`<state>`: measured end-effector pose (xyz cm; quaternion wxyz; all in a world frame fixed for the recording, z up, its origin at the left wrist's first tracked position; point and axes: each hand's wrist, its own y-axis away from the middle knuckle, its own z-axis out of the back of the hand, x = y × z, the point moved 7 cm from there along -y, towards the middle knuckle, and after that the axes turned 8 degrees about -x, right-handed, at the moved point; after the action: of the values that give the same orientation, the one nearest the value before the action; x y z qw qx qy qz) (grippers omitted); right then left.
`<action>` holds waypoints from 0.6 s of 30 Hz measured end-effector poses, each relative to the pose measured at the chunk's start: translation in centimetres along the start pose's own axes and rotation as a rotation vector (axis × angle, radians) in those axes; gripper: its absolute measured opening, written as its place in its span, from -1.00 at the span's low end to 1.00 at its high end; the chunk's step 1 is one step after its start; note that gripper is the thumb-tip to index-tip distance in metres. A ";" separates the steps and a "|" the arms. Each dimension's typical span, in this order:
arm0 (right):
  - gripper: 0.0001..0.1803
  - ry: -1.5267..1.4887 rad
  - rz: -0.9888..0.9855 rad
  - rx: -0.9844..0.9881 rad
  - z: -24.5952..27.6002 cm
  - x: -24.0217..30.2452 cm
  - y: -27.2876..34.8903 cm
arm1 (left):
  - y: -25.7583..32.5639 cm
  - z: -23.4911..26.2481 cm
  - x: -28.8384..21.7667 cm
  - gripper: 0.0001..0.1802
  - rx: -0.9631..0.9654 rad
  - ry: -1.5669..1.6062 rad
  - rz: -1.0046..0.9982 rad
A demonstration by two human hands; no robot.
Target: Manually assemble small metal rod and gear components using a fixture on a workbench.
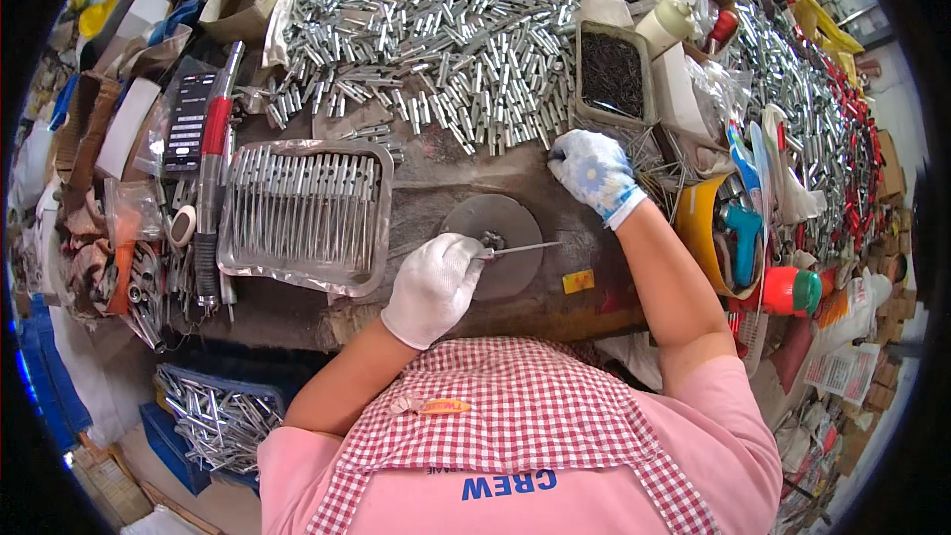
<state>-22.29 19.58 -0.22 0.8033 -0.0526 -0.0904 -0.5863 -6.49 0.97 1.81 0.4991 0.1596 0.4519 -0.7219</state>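
Note:
My left hand (pixel 433 287), in a white knit glove, pinches a thin metal rod (pixel 527 249) that points to the right. The rod crosses over a round dark disc (pixel 505 282) on the bench, where a small dark lump (pixel 492 239) sits beside my fingertips. The rod's other end is hidden in the glove. My right hand (pixel 596 173), in a blue-and-white flowered glove, is closed at the near edge of a heap of short silver metal tubes (pixel 436 20). What its fingers hold, if anything, is hidden.
On the left stands a metal tray (pixel 381 228) of lined-up rods with thick silver heads. A box of dark pins (pixel 612 74) is beyond my right hand. A yellow container (pixel 698 238) holds a teal-handled tool (pixel 741 243). Below left is a blue crate (pixel 178 451) of metal parts.

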 end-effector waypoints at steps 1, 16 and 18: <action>-0.74 0.049 -0.016 0.060 -0.5 0.2 -0.2 | 0.1 0.0 -0.1 -0.77 -0.005 0.015 0.013; -0.76 -0.676 0.172 -0.351 3.6 3.2 7.9 | 1.9 -1.0 -0.4 -0.79 -0.026 -0.103 -0.013; -0.74 -0.714 0.395 -0.225 2.0 4.8 9.8 | 2.1 -1.1 -0.2 -0.79 -0.025 -0.104 -0.011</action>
<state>-11.76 18.52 2.94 0.8078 -0.3561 -0.2866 -0.3722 -4.80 1.82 0.31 0.5199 0.1133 0.4351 -0.7263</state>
